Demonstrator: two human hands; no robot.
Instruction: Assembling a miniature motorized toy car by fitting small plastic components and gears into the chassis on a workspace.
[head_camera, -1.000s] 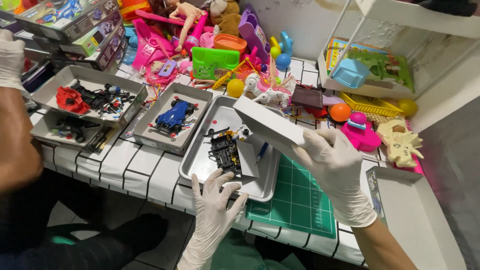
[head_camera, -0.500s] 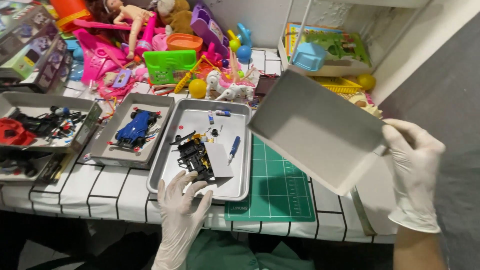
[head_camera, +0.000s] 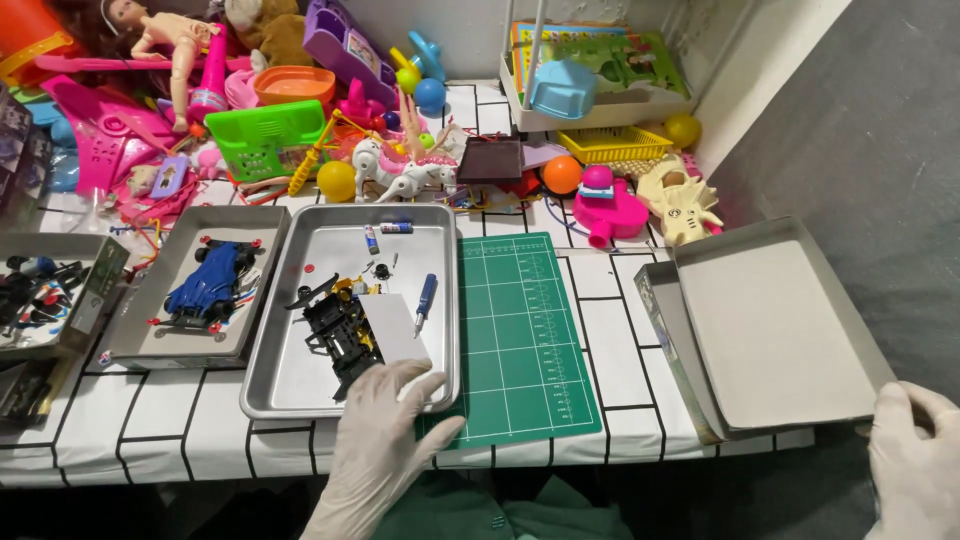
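The light over my table is bright, even and cool, coming from above, so shadows stay short and soft. My metal tray (head_camera: 300, 390) throws a dull sheen along its floor but no hard glare. My gloves wash out nearly white, the left hand (head_camera: 380, 450) most of all. The green cutting mat (head_camera: 520, 330) looks crisp; the toys at the back are a little softer. The table's grid lines bow slightly toward the edges. The grey wall on my right is dimmer.
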